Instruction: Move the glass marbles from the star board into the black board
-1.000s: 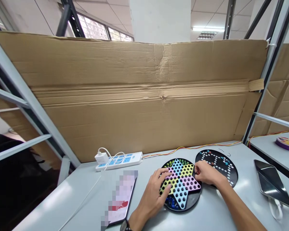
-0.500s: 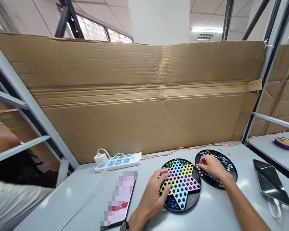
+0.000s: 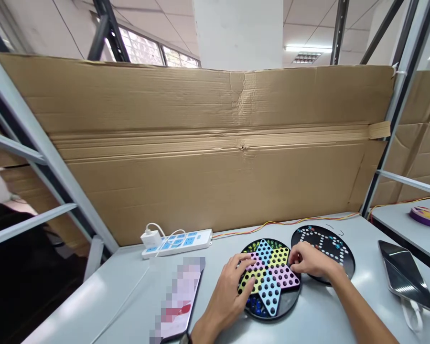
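A round black Chinese checkers board (image 3: 272,279) with a coloured star of peg holes lies on the grey table. My left hand (image 3: 232,286) rests on its left side, fingers spread flat over the star. My right hand (image 3: 308,262) hovers at the star's right edge, fingers curled in a pinch; what it holds is too small to make out. Behind it lies a second round black board (image 3: 329,243) with white dots and a few coloured marbles.
A phone (image 3: 179,298) lies left of my left hand. A white power strip (image 3: 177,240) with a plugged charger sits by the cardboard wall (image 3: 215,153). A dark tablet (image 3: 404,274) lies at the right. A coloured wire (image 3: 290,221) runs along the back.
My right hand moved from the black dotted board back left to the right edge of the star board. My left hand stayed on the star. A person at the far left moved out of sight.
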Available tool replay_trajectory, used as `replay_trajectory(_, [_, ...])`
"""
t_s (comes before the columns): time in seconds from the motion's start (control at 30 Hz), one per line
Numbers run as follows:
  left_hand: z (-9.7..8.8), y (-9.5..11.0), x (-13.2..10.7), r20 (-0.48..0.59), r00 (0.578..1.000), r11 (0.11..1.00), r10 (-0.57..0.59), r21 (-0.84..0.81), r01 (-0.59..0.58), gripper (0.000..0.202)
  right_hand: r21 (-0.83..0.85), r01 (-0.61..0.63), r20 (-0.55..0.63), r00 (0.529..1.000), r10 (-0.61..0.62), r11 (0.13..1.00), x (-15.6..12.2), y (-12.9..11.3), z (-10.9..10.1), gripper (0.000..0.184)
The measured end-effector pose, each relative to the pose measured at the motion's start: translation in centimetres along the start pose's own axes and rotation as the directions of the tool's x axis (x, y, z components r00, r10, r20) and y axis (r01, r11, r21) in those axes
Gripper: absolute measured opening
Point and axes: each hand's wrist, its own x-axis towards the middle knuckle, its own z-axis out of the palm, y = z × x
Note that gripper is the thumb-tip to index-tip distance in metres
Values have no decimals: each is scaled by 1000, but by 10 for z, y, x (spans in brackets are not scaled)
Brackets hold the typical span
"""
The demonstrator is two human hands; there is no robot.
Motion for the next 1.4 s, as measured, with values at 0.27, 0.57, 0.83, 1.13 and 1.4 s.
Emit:
replay_trajectory(0.27, [-3, 5, 2, 15, 1000, 1000, -10, -11, 10, 32, -48, -12, -16, 1000, 12, 999, 3, 6, 5, 8])
replay_trajectory(0.57, [-1, 2, 0, 26, 1000, 1000, 2, 0, -2, 31, -128, -231, -402, 901, 163, 964, 1, 36, -17, 15])
replay_trajectory(0.83, [-2, 5, 2, 15, 1000, 1000, 2, 30, -2, 32, -165, 133, -365, 912, -186, 977, 20, 17, 24, 39])
replay_trajectory(1.13, [-7, 10, 5, 69, 989, 986, -129, 114, 120, 28, -223, 186, -258, 936, -242, 957, 19, -4, 38, 38])
replay_trajectory(1.4, [-10, 25, 4, 217, 973, 994, -73, 97, 53, 5, -208, 206, -266, 929, -258, 956, 20, -2, 40, 31])
